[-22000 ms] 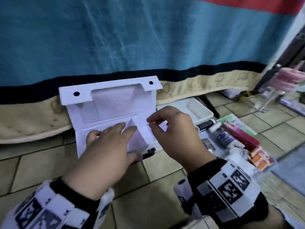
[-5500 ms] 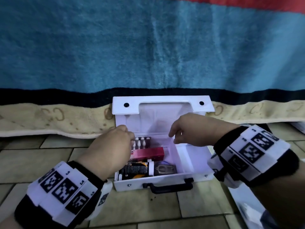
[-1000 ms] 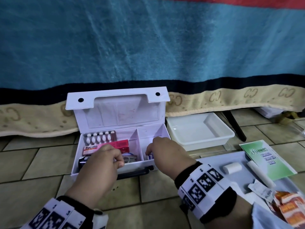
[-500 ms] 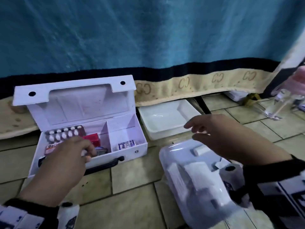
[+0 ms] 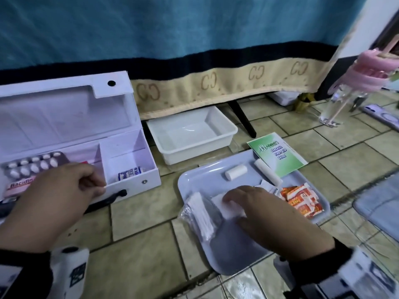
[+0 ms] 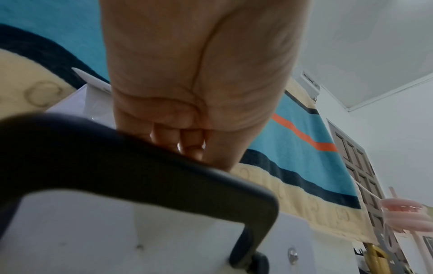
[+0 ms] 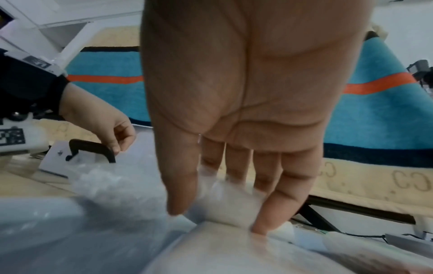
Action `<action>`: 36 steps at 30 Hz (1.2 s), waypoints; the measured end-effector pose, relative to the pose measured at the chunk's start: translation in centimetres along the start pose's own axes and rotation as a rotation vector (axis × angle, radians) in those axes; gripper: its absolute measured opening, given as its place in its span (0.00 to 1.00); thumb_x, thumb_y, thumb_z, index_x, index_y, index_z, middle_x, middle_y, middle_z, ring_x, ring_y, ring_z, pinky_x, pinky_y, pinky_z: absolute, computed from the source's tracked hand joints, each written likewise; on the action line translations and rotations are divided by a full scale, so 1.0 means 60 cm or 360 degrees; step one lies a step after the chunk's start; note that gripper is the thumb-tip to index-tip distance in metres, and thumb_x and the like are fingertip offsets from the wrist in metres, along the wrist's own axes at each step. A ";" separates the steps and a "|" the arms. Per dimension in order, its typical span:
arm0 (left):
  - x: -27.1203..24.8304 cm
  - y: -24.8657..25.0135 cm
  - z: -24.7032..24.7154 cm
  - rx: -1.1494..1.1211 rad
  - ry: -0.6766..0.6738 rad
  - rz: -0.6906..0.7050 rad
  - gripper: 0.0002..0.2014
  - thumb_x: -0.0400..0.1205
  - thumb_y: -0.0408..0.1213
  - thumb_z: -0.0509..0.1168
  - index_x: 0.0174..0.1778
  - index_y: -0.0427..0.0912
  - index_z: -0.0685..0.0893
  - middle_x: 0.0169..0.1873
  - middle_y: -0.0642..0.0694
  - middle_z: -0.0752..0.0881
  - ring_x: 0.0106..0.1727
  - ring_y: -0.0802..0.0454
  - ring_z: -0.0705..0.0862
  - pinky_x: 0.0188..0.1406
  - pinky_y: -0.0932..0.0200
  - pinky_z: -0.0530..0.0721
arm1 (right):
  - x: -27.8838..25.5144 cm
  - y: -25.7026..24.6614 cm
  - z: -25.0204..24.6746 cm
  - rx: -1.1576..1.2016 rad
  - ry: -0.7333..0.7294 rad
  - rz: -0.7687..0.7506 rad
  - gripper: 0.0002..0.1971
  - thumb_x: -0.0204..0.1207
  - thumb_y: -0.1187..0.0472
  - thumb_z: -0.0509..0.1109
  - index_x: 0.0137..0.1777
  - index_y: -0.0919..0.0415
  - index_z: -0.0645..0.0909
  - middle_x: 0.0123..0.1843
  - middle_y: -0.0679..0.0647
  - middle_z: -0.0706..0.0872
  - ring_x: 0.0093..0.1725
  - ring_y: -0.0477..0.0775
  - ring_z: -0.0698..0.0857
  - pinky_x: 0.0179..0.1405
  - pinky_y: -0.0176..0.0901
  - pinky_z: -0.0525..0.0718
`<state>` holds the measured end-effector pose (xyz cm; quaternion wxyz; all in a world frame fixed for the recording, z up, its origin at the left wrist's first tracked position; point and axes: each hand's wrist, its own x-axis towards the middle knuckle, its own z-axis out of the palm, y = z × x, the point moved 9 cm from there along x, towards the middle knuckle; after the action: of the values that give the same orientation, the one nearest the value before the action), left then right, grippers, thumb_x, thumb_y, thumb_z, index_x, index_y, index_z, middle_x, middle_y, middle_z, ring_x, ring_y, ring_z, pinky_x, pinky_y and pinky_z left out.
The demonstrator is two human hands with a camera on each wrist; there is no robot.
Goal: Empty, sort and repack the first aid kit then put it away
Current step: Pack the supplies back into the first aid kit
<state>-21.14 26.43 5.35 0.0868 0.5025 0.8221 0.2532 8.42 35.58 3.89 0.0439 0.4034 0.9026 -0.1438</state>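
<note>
The white first aid kit (image 5: 133, 180) stands open on the tiled floor, its lid leaning on the bed cover. Its left compartment holds a blister pack (image 5: 34, 167) and a pink Bacidin box (image 5: 17, 184). A small blue-and-white roll (image 5: 129, 172) lies in the right compartment. My left hand (image 5: 95, 184) sits at the kit's front edge above the black handle (image 5: 108, 199), fingers curled in a fist (image 6: 185, 140) and holding nothing. My right hand (image 5: 233, 199) is down on the grey tray (image 5: 233, 255). Its thumb and fingers grip a white gauze pad (image 7: 229, 202).
Also on the tray are a bag of cotton swabs (image 5: 200, 214), a small white roll (image 5: 236, 172), a bandage roll (image 5: 267, 171) and orange sachets (image 5: 300, 197). A green leaflet (image 5: 276, 156) overlaps its far edge. A white basin (image 5: 194, 134) sits by the bed, and a pink-lidded bottle (image 5: 349, 83) stands at the right.
My right hand left the kit's right compartment, swung right over the tray and came down on the gauze pad. The left hand stayed at the kit's front edge.
</note>
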 end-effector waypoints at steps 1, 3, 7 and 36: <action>0.001 -0.004 0.002 -0.0036 0.0015 -0.0008 0.27 0.63 0.26 0.79 0.37 0.68 0.82 0.36 0.74 0.83 0.30 0.62 0.81 0.35 0.60 0.78 | 0.003 0.005 -0.003 0.0033 0.0036 0.0023 0.23 0.75 0.62 0.61 0.68 0.43 0.72 0.68 0.45 0.78 0.67 0.51 0.76 0.64 0.44 0.76; 0.001 -0.012 0.003 -0.0105 0.0037 -0.0051 0.24 0.65 0.26 0.78 0.38 0.64 0.82 0.34 0.71 0.84 0.34 0.67 0.81 0.30 0.67 0.74 | 0.009 0.013 -0.016 0.0077 0.0138 0.0064 0.22 0.75 0.64 0.59 0.66 0.44 0.74 0.65 0.46 0.81 0.64 0.51 0.78 0.60 0.43 0.77; 0.000 -0.020 0.013 -0.0204 -0.0001 -0.0080 0.15 0.67 0.22 0.76 0.25 0.46 0.82 0.22 0.50 0.84 0.33 0.66 0.81 0.28 0.77 0.72 | 0.012 0.020 -0.061 0.0117 0.0363 0.0112 0.21 0.74 0.69 0.59 0.59 0.46 0.81 0.56 0.49 0.86 0.54 0.54 0.84 0.44 0.41 0.76; -0.012 0.000 0.010 -0.0389 0.0012 0.0026 0.22 0.73 0.25 0.70 0.26 0.57 0.72 0.36 0.50 0.80 0.39 0.54 0.80 0.45 0.56 0.79 | 0.255 -0.297 -0.030 -0.0475 -0.0029 -0.0516 0.14 0.76 0.72 0.61 0.61 0.66 0.79 0.63 0.60 0.75 0.59 0.62 0.80 0.48 0.45 0.76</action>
<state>-20.54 26.02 4.78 0.1423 0.4940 0.7812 0.3541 -14.99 35.75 6.62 0.0877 0.2408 0.9664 -0.0175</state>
